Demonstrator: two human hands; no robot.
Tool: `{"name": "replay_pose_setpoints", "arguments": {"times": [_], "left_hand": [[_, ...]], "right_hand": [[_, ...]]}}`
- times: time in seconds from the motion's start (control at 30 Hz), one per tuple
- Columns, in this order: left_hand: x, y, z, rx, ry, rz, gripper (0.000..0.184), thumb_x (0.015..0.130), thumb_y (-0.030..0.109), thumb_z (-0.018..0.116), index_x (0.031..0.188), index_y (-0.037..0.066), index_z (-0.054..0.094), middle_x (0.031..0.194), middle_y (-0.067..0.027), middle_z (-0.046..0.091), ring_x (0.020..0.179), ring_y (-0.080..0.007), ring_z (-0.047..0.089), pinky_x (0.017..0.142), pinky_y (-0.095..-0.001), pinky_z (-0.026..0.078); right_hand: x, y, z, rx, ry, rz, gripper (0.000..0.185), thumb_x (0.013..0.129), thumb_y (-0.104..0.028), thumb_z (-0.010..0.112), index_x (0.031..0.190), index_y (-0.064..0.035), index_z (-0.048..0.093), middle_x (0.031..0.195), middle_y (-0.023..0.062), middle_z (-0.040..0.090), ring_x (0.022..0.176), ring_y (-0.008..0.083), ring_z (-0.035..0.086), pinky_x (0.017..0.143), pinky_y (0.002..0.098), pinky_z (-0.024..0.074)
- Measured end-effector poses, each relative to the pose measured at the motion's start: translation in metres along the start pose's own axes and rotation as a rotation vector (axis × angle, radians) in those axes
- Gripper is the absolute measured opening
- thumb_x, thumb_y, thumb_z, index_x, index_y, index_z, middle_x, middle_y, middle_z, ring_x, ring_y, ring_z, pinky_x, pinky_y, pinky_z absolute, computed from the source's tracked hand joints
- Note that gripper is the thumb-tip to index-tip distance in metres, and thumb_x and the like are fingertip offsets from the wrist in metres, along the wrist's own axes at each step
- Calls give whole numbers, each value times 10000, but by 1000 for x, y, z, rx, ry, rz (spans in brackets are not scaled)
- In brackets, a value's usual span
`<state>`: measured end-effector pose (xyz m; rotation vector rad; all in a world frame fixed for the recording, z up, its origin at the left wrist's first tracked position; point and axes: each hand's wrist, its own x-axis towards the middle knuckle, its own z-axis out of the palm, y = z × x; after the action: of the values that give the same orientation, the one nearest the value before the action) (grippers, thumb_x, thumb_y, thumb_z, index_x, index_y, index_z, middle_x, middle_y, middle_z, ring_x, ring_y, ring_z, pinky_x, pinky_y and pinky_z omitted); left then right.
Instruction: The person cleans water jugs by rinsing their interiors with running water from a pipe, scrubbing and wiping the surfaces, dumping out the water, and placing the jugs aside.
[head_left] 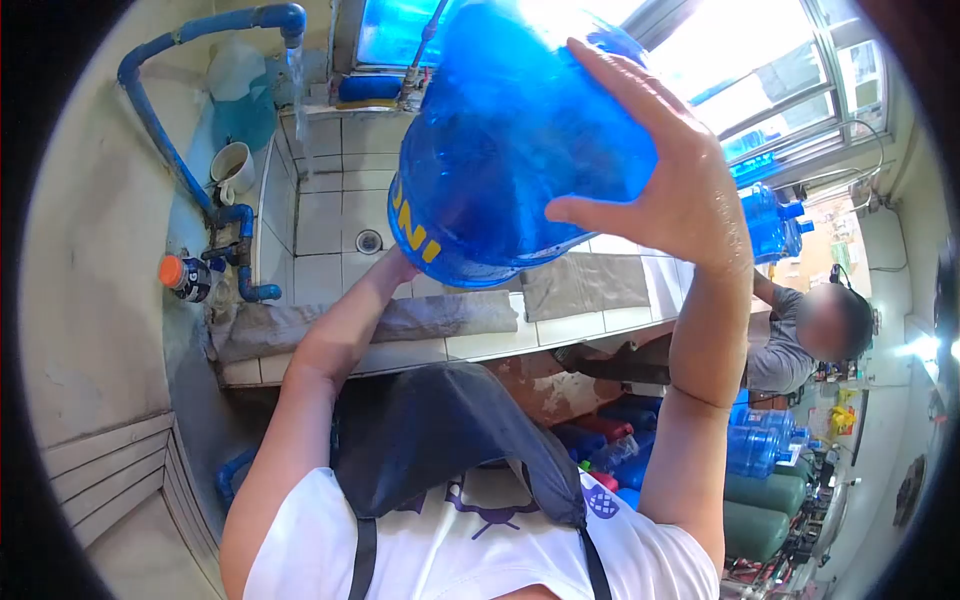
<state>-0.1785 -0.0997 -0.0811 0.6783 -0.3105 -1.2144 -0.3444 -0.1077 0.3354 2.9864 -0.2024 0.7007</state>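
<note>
A large translucent blue water jug (500,150) with yellow lettering is held up over a white tiled basin (320,220). My right hand (665,180) lies against the jug's right side, thumb and fingers spread wide around it. The lower left part of the jug rests on my left hand (408,265), whose fingers are mostly hidden beneath and behind it. Water runs from a blue pipe (225,25) at the upper left, left of the jug. A round drain (369,241) shows in the basin floor.
Grey cloths (590,285) lie along the basin's front edge. A white mug (232,168) and an orange-capped jar (188,278) are at the left. A person in a grey shirt (785,350) is at the right, near blue jugs (755,450) and green tanks (750,530).
</note>
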Motion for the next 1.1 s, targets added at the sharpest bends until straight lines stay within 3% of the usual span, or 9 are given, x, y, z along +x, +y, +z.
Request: {"name": "replay_pose_setpoints", "arguments": {"times": [0.1,0.23,0.37,0.4,0.5,0.77,0.93,1.07,1.1], "left_hand": [[-20,7,-5,3,28,11,447,977,481,448,1232,136,575,1145,-54,655,985,-188,654,785,-328,562],[-20,17,0,16,62,22,453,979,483,444,1232,130,574,1146,-58,654,987,-194,654,787,-332,562],[-21,31,-2,43,65,58,460,980,485,439,1231,124,572,1146,-63,653,988,-201,654,788,-335,562],[-14,24,20,53,47,65,462,980,486,438,1231,122,572,1147,-64,652,989,-202,653,789,-336,562],[-39,33,-4,84,-34,89,467,981,488,435,1231,117,571,1147,-67,651,990,-207,653,790,-339,562],[-65,39,-8,169,-246,167,480,984,492,427,1230,105,568,1149,-76,649,993,-219,653,793,-346,561],[-80,47,-3,228,-288,194,489,985,495,422,1230,97,566,1150,-82,648,995,-227,653,796,-350,561],[-43,57,43,248,-270,219,496,986,497,418,1230,90,564,1151,-86,647,996,-233,652,797,-353,561],[-34,57,57,252,-264,224,498,987,498,417,1230,89,564,1151,-87,646,996,-234,652,798,-354,561]], "right_hand": [[-2,-19,5,-60,-53,44,918,546,-368,894,1377,-223,533,1324,161,570,1253,346,520,1036,469,423],[-4,-28,21,-27,-31,-2,920,564,-393,855,1398,-273,487,1309,256,532,1223,430,502,1058,512,364],[0,-37,30,-32,-31,-7,951,530,-397,865,1397,-271,495,1301,235,551,1212,404,525,1043,502,389],[0,-38,36,-16,35,-41,944,526,-400,857,1390,-267,501,1277,247,559,1196,415,529,1041,504,381],[-3,-49,45,54,30,-72,896,554,-402,842,1377,-276,510,1270,240,548,1206,409,513,1055,485,371],[-75,-60,59,121,20,-273,1030,535,-408,856,1435,-276,373,1430,259,385,1315,406,411,1120,518,281],[-168,-35,61,183,64,-115,1038,517,-345,866,1433,-295,381,1520,211,303,1391,374,336,1139,488,265],[-262,-8,80,16,135,83,1018,531,-297,874,1429,-283,394,1509,214,326,1379,365,363,1127,476,295],[-286,-2,84,-9,179,192,997,544,-264,871,1424,-230,403,1490,218,352,1364,364,384,1113,471,322]]}}
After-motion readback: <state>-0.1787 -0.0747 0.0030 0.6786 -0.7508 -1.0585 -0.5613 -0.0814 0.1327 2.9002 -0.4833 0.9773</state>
